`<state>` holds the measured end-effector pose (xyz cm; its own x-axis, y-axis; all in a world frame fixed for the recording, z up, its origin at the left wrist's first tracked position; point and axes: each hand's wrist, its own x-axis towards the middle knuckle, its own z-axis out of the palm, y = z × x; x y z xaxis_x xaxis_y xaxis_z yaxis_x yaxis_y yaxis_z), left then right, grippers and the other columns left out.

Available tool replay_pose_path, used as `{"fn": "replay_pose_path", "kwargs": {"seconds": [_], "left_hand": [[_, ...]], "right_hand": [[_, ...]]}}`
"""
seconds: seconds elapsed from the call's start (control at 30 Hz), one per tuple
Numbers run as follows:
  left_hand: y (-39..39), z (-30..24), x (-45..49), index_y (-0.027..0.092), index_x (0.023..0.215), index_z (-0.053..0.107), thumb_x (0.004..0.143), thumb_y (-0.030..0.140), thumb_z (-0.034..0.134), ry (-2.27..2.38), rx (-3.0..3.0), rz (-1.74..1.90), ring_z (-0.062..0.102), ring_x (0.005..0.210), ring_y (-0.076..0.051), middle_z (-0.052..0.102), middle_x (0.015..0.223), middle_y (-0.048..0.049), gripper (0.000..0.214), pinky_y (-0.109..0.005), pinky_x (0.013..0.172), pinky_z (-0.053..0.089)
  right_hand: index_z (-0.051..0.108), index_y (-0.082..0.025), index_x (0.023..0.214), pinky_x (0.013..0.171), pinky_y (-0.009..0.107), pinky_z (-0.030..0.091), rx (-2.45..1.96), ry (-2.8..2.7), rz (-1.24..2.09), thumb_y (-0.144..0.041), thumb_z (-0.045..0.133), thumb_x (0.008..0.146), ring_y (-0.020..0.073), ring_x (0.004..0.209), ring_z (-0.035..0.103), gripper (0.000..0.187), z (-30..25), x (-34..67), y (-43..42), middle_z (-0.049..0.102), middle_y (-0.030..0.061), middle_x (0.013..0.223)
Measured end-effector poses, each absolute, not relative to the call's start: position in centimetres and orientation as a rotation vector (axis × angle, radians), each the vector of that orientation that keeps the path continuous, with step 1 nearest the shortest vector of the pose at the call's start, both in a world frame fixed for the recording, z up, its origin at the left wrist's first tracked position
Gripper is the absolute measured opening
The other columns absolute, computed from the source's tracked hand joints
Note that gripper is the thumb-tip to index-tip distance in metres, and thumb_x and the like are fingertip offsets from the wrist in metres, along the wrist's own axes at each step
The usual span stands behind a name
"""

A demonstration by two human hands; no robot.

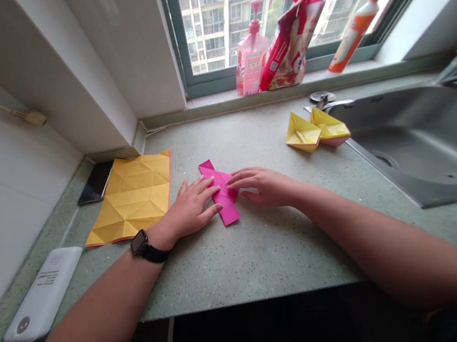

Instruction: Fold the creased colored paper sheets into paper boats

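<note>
A folded piece of pink origami paper lies flat on the counter between my hands. My left hand rests on its left side, fingers spread and fingertips on the paper. From the right, my right hand reaches its fingertips onto the paper's right corner, the thumb a little apart from the other fingers. To the left lies creased yellow paper with an orange-red edge showing. Two folded yellow paper shapes stand together at the right near the sink.
A steel sink is set into the counter at right. On the left are a dark phone and a white power bank with a cable. A pump bottle, a red bag and an orange-white bottle stand on the windowsill.
</note>
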<state>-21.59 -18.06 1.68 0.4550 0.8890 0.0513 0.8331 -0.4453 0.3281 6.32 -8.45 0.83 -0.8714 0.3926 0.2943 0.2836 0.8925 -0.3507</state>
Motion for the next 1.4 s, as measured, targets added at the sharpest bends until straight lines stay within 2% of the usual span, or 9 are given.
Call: {"fn": "replay_pose_path", "kwargs": {"seconds": [0.1,0.23,0.4,0.5,0.7,0.83,1.1,1.23,1.4], "left_hand": [[-18.3,1.9,-21.4,0.022,0.155,0.062,0.107,0.055,0.066,1.490,2.481,0.387,0.038,0.165,-0.039,0.048,0.173,-0.0174,0.059,-0.070,0.139,0.017],[-18.6,2.3,-21.3,0.023,0.151,0.061,0.098,0.055,0.080,1.375,2.510,0.498,0.051,0.155,-0.035,0.060,0.161,-0.0160,0.065,-0.063,0.139,0.026],[-18.6,2.6,-21.2,0.024,0.131,0.066,0.094,0.047,0.086,1.309,2.495,0.465,0.059,0.145,-0.033,0.068,0.151,-0.0132,0.048,-0.059,0.132,0.039],[-18.6,2.6,-21.2,0.025,0.121,0.067,0.094,0.044,0.086,1.315,2.492,0.436,0.061,0.142,-0.033,0.069,0.149,-0.0114,0.038,-0.061,0.132,0.035],[-18.7,2.7,-21.0,0.025,0.115,0.067,0.097,0.040,0.081,1.323,2.482,0.448,0.063,0.140,-0.031,0.071,0.148,-0.0086,0.028,-0.065,0.136,0.026],[-18.8,2.5,-21.0,0.025,0.116,0.067,0.099,0.040,0.078,1.338,2.494,0.462,0.063,0.142,-0.031,0.071,0.148,-0.0097,0.025,-0.064,0.136,0.027],[-18.8,2.5,-20.9,0.024,0.126,0.069,0.105,0.043,0.070,1.351,2.497,0.497,0.062,0.145,-0.031,0.072,0.148,-0.0108,0.028,-0.065,0.136,0.028],[-18.8,2.8,-20.8,0.024,0.114,0.073,0.108,0.034,0.062,1.330,2.482,0.526,0.066,0.140,-0.029,0.074,0.146,-0.0093,0.016,-0.065,0.135,0.031],[-18.6,2.6,-20.9,0.024,0.106,0.073,0.106,0.028,0.062,1.333,2.461,0.539,0.068,0.136,-0.028,0.076,0.142,-0.0081,0.011,-0.064,0.133,0.034]], "right_hand": [[0.080,-0.029,0.131,0.114,0.043,0.058,-0.516,-2.735,0.432,-0.009,0.067,0.096,0.0218,0.127,0.075,0.042,0.8,6.2,-8.6,0.080,0.0047,0.139],[0.082,-0.030,0.128,0.107,0.044,0.061,-0.639,-2.712,0.337,-0.017,0.069,0.100,0.0240,0.119,0.077,0.033,0.9,6.4,-8.5,0.082,0.0046,0.135],[0.084,-0.031,0.123,0.100,0.045,0.061,-0.759,-2.690,0.223,-0.024,0.071,0.101,0.0259,0.109,0.078,0.026,1.1,6.6,-8.4,0.084,0.0048,0.124],[0.083,-0.030,0.125,0.098,0.046,0.062,-0.758,-2.657,0.212,-0.025,0.069,0.102,0.0262,0.105,0.078,0.027,1.3,6.6,-8.5,0.085,0.0063,0.117],[0.081,-0.033,0.130,0.118,0.052,0.055,-0.506,-2.624,0.310,-0.024,0.073,0.100,0.0270,0.133,0.071,0.033,0.8,6.2,-8.8,0.080,0.0039,0.139],[0.083,-0.033,0.126,0.121,0.049,0.054,-0.461,-2.689,0.402,-0.021,0.071,0.101,0.0228,0.128,0.075,0.030,0.6,6.1,-8.8,0.083,0.0018,0.133],[0.085,-0.032,0.120,0.115,0.047,0.057,-0.492,-2.695,0.452,-0.022,0.075,0.099,0.0241,0.123,0.077,0.025,1.1,6.0,-8.8,0.084,0.0037,0.130],[0.085,-0.032,0.119,0.113,0.048,0.057,-0.503,-2.705,0.450,-0.020,0.074,0.099,0.0245,0.120,0.077,0.026,1.2,6.1,-8.8,0.084,0.0035,0.128],[0.085,-0.033,0.114,0.119,0.051,0.054,-0.492,-2.690,0.417,-0.019,0.073,0.099,0.0246,0.126,0.075,0.024,1.1,6.0,-8.7,0.084,0.0021,0.128]]}}
